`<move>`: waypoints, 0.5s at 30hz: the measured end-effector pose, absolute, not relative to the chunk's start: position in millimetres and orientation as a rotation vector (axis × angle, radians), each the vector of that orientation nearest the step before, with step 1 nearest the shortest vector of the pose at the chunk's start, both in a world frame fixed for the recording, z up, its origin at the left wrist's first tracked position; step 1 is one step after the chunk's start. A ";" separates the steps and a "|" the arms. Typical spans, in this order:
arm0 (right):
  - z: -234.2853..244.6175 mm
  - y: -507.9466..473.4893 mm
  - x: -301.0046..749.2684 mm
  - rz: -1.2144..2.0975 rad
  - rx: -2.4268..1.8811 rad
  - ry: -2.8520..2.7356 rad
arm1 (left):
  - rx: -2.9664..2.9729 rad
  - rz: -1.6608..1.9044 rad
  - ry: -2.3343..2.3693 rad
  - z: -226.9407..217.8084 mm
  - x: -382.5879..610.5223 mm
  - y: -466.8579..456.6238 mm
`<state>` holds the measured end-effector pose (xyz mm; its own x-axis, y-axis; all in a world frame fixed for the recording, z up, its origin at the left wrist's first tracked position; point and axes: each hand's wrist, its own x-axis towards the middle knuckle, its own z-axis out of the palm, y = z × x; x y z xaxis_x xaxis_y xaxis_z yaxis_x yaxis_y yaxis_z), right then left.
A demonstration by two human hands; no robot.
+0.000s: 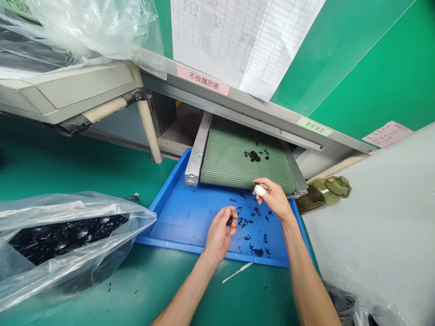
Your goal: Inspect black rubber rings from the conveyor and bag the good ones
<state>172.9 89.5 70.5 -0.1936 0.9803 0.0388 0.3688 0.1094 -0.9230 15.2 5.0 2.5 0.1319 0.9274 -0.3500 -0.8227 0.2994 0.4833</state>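
My left hand [220,233] hangs over a blue plastic tray [163,217], pinching a small black part [230,220] between thumb and fingers. My right hand [273,198] has a white wrap [260,191] on one finger and pinches a small dark piece [254,185] at the near end of a green mesh conveyor belt [231,165]. Many small black pieces [251,222] lie scattered in the tray below both hands. A small heap of black pieces [254,156] sits on the belt. Neither hand touches the tray.
A clear plastic bag [64,244] of glossy black parts lies at the left on the green bench mat [142,290]. A green bottle [322,194] stands behind a white sheet at the right. Papers and labels hang on a metal bar above the belt.
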 end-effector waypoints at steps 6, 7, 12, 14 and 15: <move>26.6 21.6 140.8 1.110 -1.440 -1.690 | 0.420 1.295 0.706 -1.1 18.9 1.1; 26.5 16.6 140.7 1.081 -1.437 -1.758 | 0.451 1.274 0.734 -3.0 19.4 1.0; 36.4 8.3 143.3 0.831 -1.396 -2.039 | 0.549 1.199 0.803 -9.8 23.9 -0.2; 34.1 8.4 138.8 0.796 -1.394 -2.010 | 0.552 1.206 0.830 -10.7 26.4 -1.7; 31.2 8.9 135.6 0.776 -1.396 -1.989 | 0.548 1.216 0.846 -10.9 27.5 -2.5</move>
